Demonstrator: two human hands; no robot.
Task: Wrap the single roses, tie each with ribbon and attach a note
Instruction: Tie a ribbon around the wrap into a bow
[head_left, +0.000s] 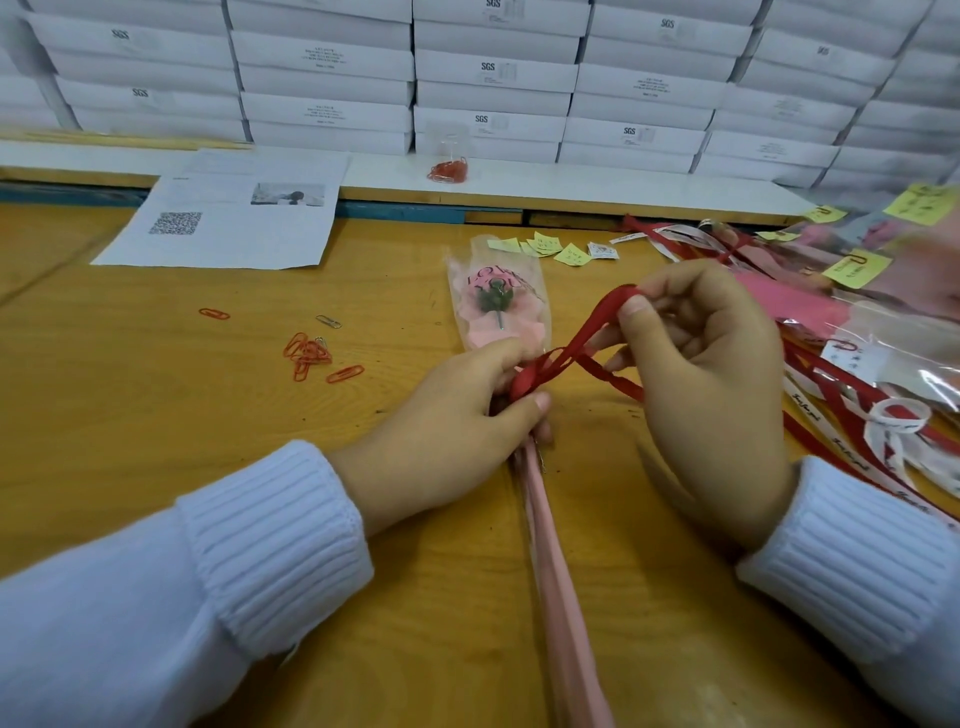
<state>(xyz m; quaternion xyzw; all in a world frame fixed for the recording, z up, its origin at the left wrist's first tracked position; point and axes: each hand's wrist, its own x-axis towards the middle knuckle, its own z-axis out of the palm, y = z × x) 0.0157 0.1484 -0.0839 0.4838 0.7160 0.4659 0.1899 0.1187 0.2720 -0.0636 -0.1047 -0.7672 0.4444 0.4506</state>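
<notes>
Wrapped rose (496, 306) flat on counter (156, 415), centre; bloom at 12 o'clock, pink stem wrap running to 6. Left grip (457, 415) clenched round wrap neck, just below bloom. Right grip (711, 374), at 3 o'clock of it, pinching red ribbon (587, 338) loop leading to neck. Paper clips (311, 356) at 9; ribbon heap (857, 384) crowds 3; open counter at 7.

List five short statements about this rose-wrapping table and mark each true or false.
The left hand grips the wrapped rose below its bloom. True.
The right hand pinches the red ribbon. True.
The ribbon is tied in a finished bow. False: it is a loose loop between the hands.
The red paper clips lie right of the rose. False: they lie to its left.
The stacked boxes are brown. False: they are white.
</notes>
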